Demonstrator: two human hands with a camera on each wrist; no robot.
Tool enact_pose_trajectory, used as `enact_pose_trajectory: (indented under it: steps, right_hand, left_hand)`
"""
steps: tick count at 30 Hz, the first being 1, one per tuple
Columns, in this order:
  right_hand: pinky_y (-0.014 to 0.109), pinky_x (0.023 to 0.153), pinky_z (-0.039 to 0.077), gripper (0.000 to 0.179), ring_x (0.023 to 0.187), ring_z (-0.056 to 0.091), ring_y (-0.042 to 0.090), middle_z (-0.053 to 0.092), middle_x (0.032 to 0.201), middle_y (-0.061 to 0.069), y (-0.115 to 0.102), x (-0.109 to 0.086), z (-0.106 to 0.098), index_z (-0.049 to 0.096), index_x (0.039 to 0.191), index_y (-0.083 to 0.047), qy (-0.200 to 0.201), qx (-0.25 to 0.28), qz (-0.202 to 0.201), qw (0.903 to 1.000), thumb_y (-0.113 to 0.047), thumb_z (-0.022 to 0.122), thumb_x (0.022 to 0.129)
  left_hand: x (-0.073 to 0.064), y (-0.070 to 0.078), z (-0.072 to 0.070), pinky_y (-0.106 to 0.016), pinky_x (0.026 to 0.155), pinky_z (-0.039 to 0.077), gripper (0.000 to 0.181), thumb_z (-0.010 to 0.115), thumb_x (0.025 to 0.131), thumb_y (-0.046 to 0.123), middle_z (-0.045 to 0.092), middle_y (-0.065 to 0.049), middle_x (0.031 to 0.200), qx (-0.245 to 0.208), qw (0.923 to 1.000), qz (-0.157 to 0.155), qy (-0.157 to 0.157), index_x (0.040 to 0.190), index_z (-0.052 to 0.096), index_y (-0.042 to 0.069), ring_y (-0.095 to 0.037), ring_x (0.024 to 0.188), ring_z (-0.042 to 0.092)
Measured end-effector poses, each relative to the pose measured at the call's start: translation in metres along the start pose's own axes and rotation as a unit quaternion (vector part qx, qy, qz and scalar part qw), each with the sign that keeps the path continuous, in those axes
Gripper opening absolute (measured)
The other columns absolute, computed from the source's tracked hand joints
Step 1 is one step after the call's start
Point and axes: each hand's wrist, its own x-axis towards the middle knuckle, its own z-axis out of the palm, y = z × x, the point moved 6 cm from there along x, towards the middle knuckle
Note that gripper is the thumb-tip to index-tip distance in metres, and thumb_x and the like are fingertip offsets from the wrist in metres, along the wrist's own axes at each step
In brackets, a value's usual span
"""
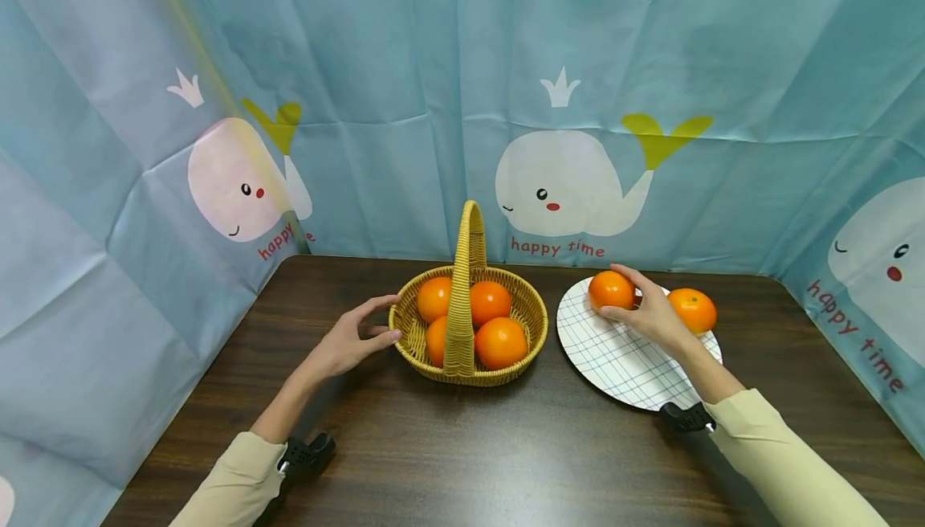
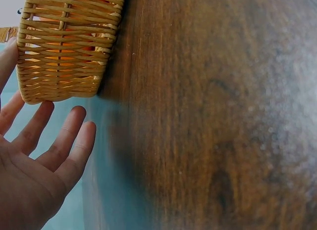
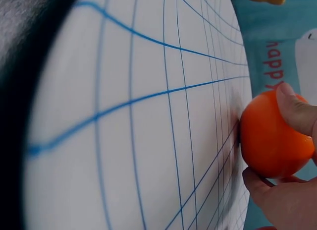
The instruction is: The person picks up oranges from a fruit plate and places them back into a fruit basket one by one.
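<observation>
While the right hand [image 1: 652,314] grips an orange [image 1: 610,291] over the far left part of the checked plate [image 1: 621,362], a second orange [image 1: 692,311] sits at the plate's right side; the left hand [image 1: 348,344], fingers loosely extended, is at the left rim of a wicker basket [image 1: 499,379] holding four more oranges [image 1: 502,343] on the dark table [image 1: 462,455]

Dark brown wood-grain table [image 1: 499,455] lies under the left hand [image 1: 343,346] and the right hand [image 1: 654,314]. Light blue creased fabric curtain [image 1: 383,45] hangs beyond both hands. Yellow-green-tailed white printed whale [image 1: 564,181] is beyond the right hand, slightly left; second white printed whale [image 1: 227,181] beyond the left hand, to its left; third white printed whale [image 1: 885,230], cut off, right of the right hand. White crown [image 1: 560,91] above the first, red "happy time" lettering [image 1: 557,247] below it.
</observation>
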Motion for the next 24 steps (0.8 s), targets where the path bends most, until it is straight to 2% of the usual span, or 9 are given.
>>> enact_pose_trajectory:
  steps: [6, 14, 18, 24]
  right_hand:
    - [0.046, 0.094, 0.051, 0.082, 0.118, 0.055, 0.046, 0.039, 0.149, 0.028, 0.004, 0.001, 0.000, 0.033, 0.159, -0.007, 0.001, 0.008, 0.009, 0.9999, -0.011, 0.079, 0.091]
    - [0.023, 0.084, 0.051, 0.081, 0.121, 0.054, 0.048, 0.039, 0.150, 0.025, -0.002, -0.001, -0.004, 0.035, 0.159, -0.010, 0.010, 0.033, 0.011, 0.9993, -0.014, 0.080, 0.091]
    - [0.021, 0.085, 0.049, 0.081, 0.121, 0.053, 0.048, 0.040, 0.148, 0.026, -0.010, -0.002, -0.008, 0.037, 0.158, -0.009, 0.023, 0.040, 0.001, 0.9989, -0.016, 0.081, 0.090]
    - [0.018, 0.087, 0.047, 0.079, 0.121, 0.052, 0.041, 0.042, 0.146, 0.023, -0.016, -0.002, -0.010, 0.040, 0.156, -0.007, 0.036, 0.061, -0.006, 0.9974, -0.015, 0.083, 0.089]
  left_hand:
    - [0.000, 0.000, 0.000, -0.036, 0.091, 0.055, 0.059, 0.071, 0.098, 0.014, 0.042, -0.025, 0.151, -0.002, 1.0000, -0.002, 0.001, 0.151, 0.045, 0.003, -0.044, 0.117, 0.061]
    - [-0.001, 0.001, 0.000, -0.034, 0.089, 0.056, 0.059, 0.070, 0.099, 0.012, 0.042, -0.026, 0.150, -0.009, 1.0000, -0.001, -0.002, 0.151, 0.044, 0.003, -0.044, 0.117, 0.061]
    - [-0.001, 0.002, 0.000, -0.034, 0.090, 0.056, 0.059, 0.070, 0.098, 0.011, 0.042, -0.025, 0.150, -0.007, 1.0000, 0.002, 0.000, 0.151, 0.045, 0.003, -0.044, 0.117, 0.060]
    - [-0.001, 0.003, 0.001, -0.034, 0.090, 0.056, 0.059, 0.070, 0.099, 0.011, 0.042, -0.025, 0.150, -0.003, 1.0000, 0.000, -0.001, 0.151, 0.044, 0.002, -0.044, 0.117, 0.061]
